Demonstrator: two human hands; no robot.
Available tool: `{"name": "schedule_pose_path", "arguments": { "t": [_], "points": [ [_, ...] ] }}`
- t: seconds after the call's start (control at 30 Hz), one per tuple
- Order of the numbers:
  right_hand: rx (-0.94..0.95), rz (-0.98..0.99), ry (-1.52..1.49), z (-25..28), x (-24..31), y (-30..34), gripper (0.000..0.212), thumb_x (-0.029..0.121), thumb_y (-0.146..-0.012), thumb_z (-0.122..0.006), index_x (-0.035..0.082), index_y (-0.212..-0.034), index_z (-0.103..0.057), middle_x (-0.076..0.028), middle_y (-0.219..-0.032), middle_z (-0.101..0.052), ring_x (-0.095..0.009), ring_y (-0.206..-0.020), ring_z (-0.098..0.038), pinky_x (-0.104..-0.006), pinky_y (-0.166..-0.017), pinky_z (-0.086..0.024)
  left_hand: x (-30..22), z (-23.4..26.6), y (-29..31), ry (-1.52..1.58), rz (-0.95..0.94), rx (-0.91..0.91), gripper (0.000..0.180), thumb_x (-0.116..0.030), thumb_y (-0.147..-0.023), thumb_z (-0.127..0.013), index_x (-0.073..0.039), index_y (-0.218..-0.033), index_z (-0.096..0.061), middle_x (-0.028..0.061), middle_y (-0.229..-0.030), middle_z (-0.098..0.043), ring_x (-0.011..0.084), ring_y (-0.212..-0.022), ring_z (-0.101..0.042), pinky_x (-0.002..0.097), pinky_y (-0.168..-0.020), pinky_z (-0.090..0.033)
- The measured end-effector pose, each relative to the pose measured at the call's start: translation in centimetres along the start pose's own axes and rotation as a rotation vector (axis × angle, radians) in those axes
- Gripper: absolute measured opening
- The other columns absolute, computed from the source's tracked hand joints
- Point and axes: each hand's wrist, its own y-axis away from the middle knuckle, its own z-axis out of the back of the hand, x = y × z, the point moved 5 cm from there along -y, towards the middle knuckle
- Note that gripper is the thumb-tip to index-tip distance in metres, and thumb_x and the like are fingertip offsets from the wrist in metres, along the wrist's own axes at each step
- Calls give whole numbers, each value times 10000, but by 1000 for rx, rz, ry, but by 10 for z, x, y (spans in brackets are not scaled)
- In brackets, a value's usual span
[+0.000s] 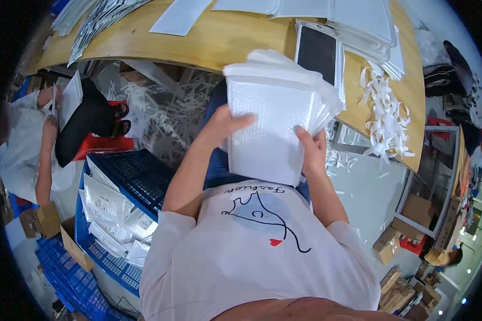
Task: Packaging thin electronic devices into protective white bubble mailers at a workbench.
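Between my two hands is a fanned stack of white padded envelopes point(270, 131), held upright over my lap in front of the table edge. My left hand point(227, 125) grips the stack's left side, thumb lying across the front envelope. On the opposite side my right hand point(311, 150) is closed round the edge, with its thumb on the front. The envelopes behind spread out toward the upper right. Just beyond the stack, a dark rectangular panel with a pale border point(317, 56) lies on the wooden table point(241, 40).
Flat white envelopes point(361, 24) are piled at the table's far right, near curled white strips point(388, 117) hanging over its edge. A blue crate point(131, 176) with white packets stands at my left. Another person point(48, 125) sits beyond it, holding a white envelope. Strips litter the floor.
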Motion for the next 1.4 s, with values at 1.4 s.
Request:
{"name": "schedule_pose_path", "arguments": {
  "t": [1.4],
  "points": [
    [-789,1690,753,101,233,-16,121,58,-820,-670,0,-926,-662,-73,-863,-684,-150,-724,-616,-254,-623,-503,-57,-32,10,-1227,-787,-425,308,-153,-764,-639,-56,-1054,-600,79,-1080,-567,289,-897,-580,352,-761,-478]
  ]
}}
